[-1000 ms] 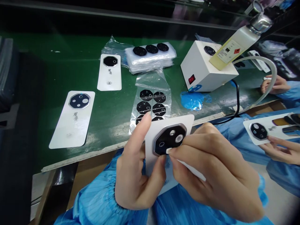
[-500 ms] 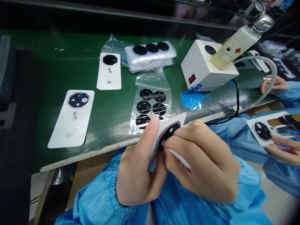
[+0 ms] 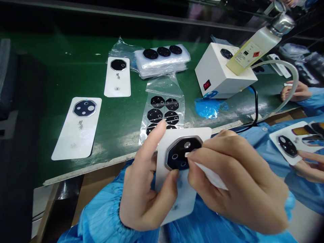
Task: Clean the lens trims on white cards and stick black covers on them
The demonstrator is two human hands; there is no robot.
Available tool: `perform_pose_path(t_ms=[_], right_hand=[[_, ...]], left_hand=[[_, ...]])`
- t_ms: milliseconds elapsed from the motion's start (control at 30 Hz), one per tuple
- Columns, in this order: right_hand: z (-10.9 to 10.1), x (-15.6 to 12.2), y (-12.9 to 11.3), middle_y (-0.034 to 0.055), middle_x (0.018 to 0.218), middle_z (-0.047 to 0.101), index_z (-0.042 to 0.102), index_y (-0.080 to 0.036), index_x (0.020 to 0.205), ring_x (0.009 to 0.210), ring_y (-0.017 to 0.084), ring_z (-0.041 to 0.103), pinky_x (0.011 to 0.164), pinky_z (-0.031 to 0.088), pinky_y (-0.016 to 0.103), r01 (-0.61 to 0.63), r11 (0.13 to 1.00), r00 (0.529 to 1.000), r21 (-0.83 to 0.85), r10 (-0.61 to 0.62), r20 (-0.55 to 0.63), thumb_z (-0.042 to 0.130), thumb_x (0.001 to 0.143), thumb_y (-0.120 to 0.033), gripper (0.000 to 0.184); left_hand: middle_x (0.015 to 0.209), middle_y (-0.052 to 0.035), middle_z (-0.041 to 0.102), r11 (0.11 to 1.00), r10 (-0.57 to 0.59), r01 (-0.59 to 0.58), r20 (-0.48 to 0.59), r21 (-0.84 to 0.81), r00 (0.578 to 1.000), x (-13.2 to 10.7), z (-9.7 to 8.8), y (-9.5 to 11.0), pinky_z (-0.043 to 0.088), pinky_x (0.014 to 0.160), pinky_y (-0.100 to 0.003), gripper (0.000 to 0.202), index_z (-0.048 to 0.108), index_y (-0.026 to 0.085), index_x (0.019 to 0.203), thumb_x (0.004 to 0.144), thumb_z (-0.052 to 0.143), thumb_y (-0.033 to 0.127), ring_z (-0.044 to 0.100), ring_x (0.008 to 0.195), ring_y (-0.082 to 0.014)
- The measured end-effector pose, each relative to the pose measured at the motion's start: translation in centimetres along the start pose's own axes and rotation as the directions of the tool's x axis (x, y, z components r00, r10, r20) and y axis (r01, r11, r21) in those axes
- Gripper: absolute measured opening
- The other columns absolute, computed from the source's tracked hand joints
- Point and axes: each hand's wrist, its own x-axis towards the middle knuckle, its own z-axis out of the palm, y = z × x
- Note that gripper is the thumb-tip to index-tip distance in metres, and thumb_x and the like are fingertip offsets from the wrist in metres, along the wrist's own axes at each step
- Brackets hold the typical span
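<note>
My left hand [image 3: 143,185] is shut on a white card [image 3: 177,202], its thumb at the lower edge and its forefinger behind the top. A black octagonal camera lens plate [image 3: 182,153] with a metal rim and round openings sits on the card. My right hand [image 3: 238,182] pinches a white strip [image 3: 211,175], perhaps a cloth or paper wipe, and its tip touches the plate's right side. Two more white cards with lens plates lie on the green bench: one [image 3: 78,128] to the left, another [image 3: 117,77] farther back.
A plastic sheet of black octagonal pieces [image 3: 162,111] and a stack of clear trays [image 3: 162,60] lie ahead. To the right stand a white box with a red switch [image 3: 222,71] and a blue glove [image 3: 209,108]. A co-worker's hands [image 3: 308,165] hold another card [image 3: 291,141].
The card has turned from a steep edge-on tilt to face me, and it has moved slightly lower. The white strip's tip now shows against the plate's right side.
</note>
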Motion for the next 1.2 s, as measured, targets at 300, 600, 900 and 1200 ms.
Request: perform_pose_path(t_ms=[300,600,900,1200], right_hand=[[-0.4,-0.6,0.5,0.0006,0.076,0.056,0.051,-0.018,0.089,0.069,0.013,0.054,0.061,0.047,0.031,-0.049,0.996,0.998,0.080,0.051,-0.023,0.059,0.077,-0.009,0.017],[-0.2,-0.4,0.4,0.0013,0.072,0.059,0.055,-0.018,0.084,0.066,0.014,0.054,0.063,0.048,0.033,-0.039,0.994,0.999,0.105,0.039,-0.004,0.058,0.078,-0.007,0.012],[0.9,-0.9,0.4,0.0050,0.073,0.061,0.060,-0.012,0.079,0.066,0.014,0.056,0.060,0.046,0.032,-0.010,0.992,1.000,0.124,0.008,0.018,0.058,0.075,-0.005,0.009],[1.9,-0.5,0.4,0.0051,0.070,0.060,0.059,-0.012,0.075,0.065,0.014,0.053,0.058,0.045,0.030,-0.012,0.998,1.000,0.065,0.011,0.008,0.057,0.072,-0.001,0.011]], left_hand=[[0.057,0.0060,0.053,0.989,-0.099,0.100,0.013,-0.106,0.995,0.1,0.3,1.8,0.050,0.036,-0.022,0.063,0.029,0.045,0.136,0.086,0.048,0.012,0.051,0.037,-0.0100],[0.067,0.0045,0.066,0.994,-0.057,0.056,-0.010,-0.091,0.998,0.2,0.4,1.5,0.045,0.033,-0.022,0.062,0.027,0.042,0.137,0.086,0.047,0.011,0.054,0.039,-0.0120],[0.100,0.0031,0.068,0.996,0.078,-0.075,-0.049,0.056,0.996,0.4,0.3,0.4,0.062,0.070,-0.038,0.063,0.025,0.039,0.139,0.086,0.047,0.015,0.069,0.073,-0.0198],[0.138,0.0029,0.049,0.896,0.206,-0.118,-0.165,0.427,0.964,-0.3,0.7,-0.8,0.058,0.081,-0.051,0.073,0.017,0.044,0.142,0.081,0.052,0.022,0.061,0.107,-0.0332]])
